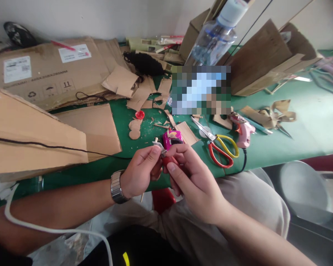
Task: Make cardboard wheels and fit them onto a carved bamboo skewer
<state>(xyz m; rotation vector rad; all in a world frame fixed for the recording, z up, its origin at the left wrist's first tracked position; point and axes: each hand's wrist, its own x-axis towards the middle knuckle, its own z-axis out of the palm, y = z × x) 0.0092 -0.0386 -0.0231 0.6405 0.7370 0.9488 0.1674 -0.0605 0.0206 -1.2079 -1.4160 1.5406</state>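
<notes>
Both hands are above the near edge of the table (pixel 308 136). The left hand (pixel 140 168), watch (pixel 117 187) on its wrist, pinches a small grey plate (pixel 158 144) between thumb and fingers. A pale stick end (pixel 156 139) shows at the plate. The right hand (pixel 197 181) grips a red part (pixel 168 160) just beside the plate; the fingers cover any contact between the two.

Just beyond the fingers, a magenta case (pixel 172 142) rests on the table. To its right are the scissors (pixel 210 136), handles toward the near edge, then the pink glue gun (pixel 243 133). A red cap (pixel 139 115) touches cardboard discs (pixel 134 129) to the left of the case. A bottle (pixel 214 42) and an open carton (pixel 262 59) stand toward the far edge. A large box (pixel 52 74) occupies the far left corner.
</notes>
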